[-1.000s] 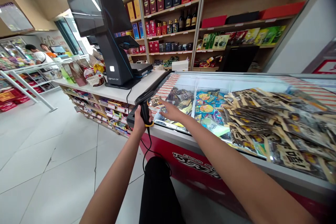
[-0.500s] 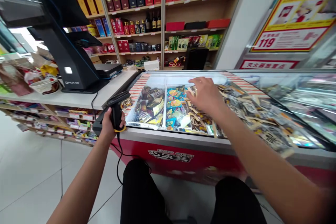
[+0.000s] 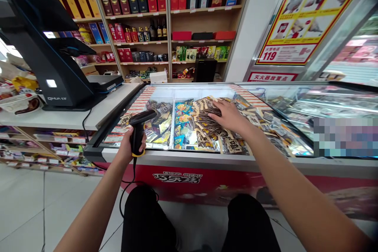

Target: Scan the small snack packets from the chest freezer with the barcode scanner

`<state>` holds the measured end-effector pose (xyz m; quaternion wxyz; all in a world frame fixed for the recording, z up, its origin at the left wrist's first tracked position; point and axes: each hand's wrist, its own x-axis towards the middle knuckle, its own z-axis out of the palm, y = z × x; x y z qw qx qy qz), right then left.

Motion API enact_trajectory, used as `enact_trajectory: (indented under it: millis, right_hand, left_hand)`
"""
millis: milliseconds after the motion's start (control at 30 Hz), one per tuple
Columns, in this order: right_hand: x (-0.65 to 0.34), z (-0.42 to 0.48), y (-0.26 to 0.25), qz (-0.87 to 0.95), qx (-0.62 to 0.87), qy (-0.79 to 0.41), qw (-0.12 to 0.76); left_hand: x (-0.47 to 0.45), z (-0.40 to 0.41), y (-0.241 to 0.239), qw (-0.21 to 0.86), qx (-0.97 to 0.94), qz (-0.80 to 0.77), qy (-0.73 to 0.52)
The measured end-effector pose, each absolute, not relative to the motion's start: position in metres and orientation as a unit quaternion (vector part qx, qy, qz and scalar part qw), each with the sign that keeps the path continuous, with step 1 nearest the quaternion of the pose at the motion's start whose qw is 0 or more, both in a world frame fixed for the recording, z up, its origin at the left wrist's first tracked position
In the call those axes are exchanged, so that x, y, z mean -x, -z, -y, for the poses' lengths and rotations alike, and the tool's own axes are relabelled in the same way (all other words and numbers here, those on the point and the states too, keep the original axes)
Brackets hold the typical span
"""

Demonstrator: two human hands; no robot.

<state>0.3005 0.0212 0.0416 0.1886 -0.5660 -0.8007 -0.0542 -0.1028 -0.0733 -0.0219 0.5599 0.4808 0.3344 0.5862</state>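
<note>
My left hand [image 3: 129,147] grips the handle of a black corded barcode scanner [image 3: 139,126], held over the left end of a red chest freezer [image 3: 206,173]. Its head points right, toward the packets inside. My right hand [image 3: 228,115] lies palm down with fingers spread on a heap of dark brown and tan ice-cream packets [image 3: 211,126] in the freezer's middle compartment. Blue and yellow packets [image 3: 183,122] fill the narrow section beside them, and darker packets [image 3: 158,120] lie under the scanner.
A black checkout terminal [image 3: 50,59] stands on the white counter [image 3: 59,116] at left, with snacks beside it. Shelves of boxed goods and bottles [image 3: 147,19] line the back wall. A closed glass lid [image 3: 310,102] covers the freezer's right half. My dark-trousered knees [image 3: 191,220] face the freezer.
My view has swung right. My right hand moved from the left compartment across to the brown packets and settled on them. The scanner has come over the freezer's edge.
</note>
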Motion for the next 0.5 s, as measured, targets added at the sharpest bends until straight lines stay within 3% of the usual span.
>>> enact_trajectory:
  millis: [133,300,433,500]
  right_hand:
    - [-0.309,-0.021,-0.042,0.794,0.570,0.071,0.201]
    - [-0.315,-0.013,-0.046,0.794,0.530,0.036,0.294]
    - [-0.298,0.005,-0.057,0.722,0.495,-0.016,0.483]
    - [-0.276,0.015,-0.058,0.667,0.447,-0.109,0.586]
  left_hand:
    - [0.106,0.074,0.022,0.565,-0.482,-0.335,-0.580]
    - [0.106,0.073,0.027,0.567,-0.481,-0.328,-0.583]
    - [0.106,0.074,0.028,0.567,-0.484,-0.319,-0.585]
    - [0.106,0.075,0.027,0.572,-0.485,-0.313,-0.583]
